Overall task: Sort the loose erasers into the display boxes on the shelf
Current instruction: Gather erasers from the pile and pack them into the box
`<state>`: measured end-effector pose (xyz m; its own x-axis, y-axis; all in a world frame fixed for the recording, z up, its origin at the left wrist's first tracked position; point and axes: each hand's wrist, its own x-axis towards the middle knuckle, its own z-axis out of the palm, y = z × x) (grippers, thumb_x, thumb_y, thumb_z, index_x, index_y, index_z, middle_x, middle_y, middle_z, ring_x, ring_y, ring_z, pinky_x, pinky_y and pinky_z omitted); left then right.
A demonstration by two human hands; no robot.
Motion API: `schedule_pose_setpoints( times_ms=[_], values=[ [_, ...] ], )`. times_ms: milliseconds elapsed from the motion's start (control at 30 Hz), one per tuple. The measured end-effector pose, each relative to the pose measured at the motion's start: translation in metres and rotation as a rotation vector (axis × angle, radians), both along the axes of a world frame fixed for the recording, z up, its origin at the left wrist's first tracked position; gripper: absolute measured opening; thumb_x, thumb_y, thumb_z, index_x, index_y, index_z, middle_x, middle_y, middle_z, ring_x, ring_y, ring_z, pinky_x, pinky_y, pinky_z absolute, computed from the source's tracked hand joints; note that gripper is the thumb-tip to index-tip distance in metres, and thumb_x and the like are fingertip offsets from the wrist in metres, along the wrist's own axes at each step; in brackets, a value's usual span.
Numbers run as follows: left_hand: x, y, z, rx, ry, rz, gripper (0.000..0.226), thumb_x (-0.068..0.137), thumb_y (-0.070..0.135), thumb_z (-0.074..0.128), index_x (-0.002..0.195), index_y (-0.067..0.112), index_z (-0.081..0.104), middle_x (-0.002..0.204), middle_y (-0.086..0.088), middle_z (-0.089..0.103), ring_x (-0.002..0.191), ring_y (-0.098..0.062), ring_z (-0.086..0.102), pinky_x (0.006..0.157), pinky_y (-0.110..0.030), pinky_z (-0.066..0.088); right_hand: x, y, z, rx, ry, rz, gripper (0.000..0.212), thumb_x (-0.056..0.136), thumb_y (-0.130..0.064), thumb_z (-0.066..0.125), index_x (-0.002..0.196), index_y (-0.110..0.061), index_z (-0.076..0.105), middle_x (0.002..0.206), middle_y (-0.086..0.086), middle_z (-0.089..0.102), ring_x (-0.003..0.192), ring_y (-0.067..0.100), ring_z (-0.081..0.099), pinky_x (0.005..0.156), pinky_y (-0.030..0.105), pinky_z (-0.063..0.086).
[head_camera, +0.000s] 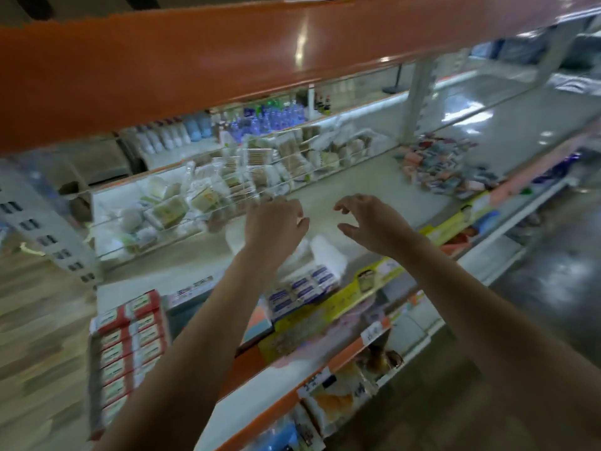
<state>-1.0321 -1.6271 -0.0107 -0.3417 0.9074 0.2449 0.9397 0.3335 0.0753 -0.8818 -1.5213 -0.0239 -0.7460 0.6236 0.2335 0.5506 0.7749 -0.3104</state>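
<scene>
Nearest the camera, at the lower left, a display box of red-and-white packs point(128, 349) stands in rows at the front of the shelf point(357, 187). Two bare forearms reach up from the bottom edge over the shelf's yellow and orange price strip point(377, 281). Just past the left forearm lies a display box of blue-and-white erasers point(302, 288), with white rounded items just behind it that are too blurred to name. Above these, the left hand point(274, 219) hovers over the pale shelf with its fingers loosely curled downward and nothing in its grasp. The right hand point(367, 219) is beside it, apart from it, fingers spread and bent like a claw, thumb held away, also holding nothing. Farther back on the right side of the same shelf, a heap of loose erasers point(442, 167) in pink, blue and grey wrappers lies well apart from both hands. Behind the left hand, clear bins of bagged goods point(247, 177) run along the back, with bottles point(260, 120) beyond them.
</scene>
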Motion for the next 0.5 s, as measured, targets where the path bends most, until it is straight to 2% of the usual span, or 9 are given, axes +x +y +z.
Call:
schedule_pose_setpoints(
  times_ms=[100, 200, 367, 500],
  values=[
    [0.051, 0.053, -0.005, 0.030, -0.012, -0.069, 0.032, 0.092, 0.041, 0.049, 0.113, 0.021, 0.061, 0.115, -0.006, 0.059, 0.110, -0.026, 0.052, 0.090, -0.036, 0.039, 0.045, 0.042, -0.008, -0.008, -0.072, -0.056, 0.043, 0.087, -0.023, 0.061, 0.127, -0.013, 0.051, 0.124, 0.012, 0.054, 0.113, 0.031, 0.051, 0.092, 0.039, 0.044],
    [0.101, 0.109, -0.013, 0.015, -0.053, -0.119, 0.033, 0.092, 0.043, 0.049, 0.115, 0.022, 0.059, 0.122, -0.005, 0.053, 0.116, -0.026, 0.046, 0.092, -0.037, 0.037, 0.098, 0.087, -0.016, -0.030, -0.150, -0.142, 0.046, 0.088, -0.026, 0.059, 0.131, -0.016, 0.047, 0.132, 0.010, 0.048, 0.123, 0.029, 0.043, 0.100, 0.036, 0.038],
    [0.172, 0.191, -0.022, -0.041, -0.101, -0.198, 0.037, 0.091, 0.044, 0.050, 0.120, 0.022, 0.055, 0.126, -0.006, 0.051, 0.120, -0.026, 0.043, 0.095, -0.038, 0.036, 0.179, 0.155, -0.027, -0.044, -0.166, -0.255, 0.051, 0.087, -0.026, 0.061, 0.134, -0.017, 0.044, 0.139, 0.010, 0.043, 0.125, 0.029, 0.043, 0.097, 0.037, 0.039],
    [0.206, 0.245, -0.029, -0.052, -0.068, -0.232, 0.047, 0.091, 0.049, 0.045, 0.126, 0.018, 0.050, 0.134, -0.010, 0.046, 0.122, -0.029, 0.042, 0.096, -0.040, 0.037, 0.216, 0.199, -0.031, -0.072, -0.172, -0.326, 0.054, 0.086, -0.024, 0.059, 0.137, -0.017, 0.042, 0.137, 0.011, 0.044, 0.125, 0.030, 0.040, 0.098, 0.040, 0.038]
  ],
)
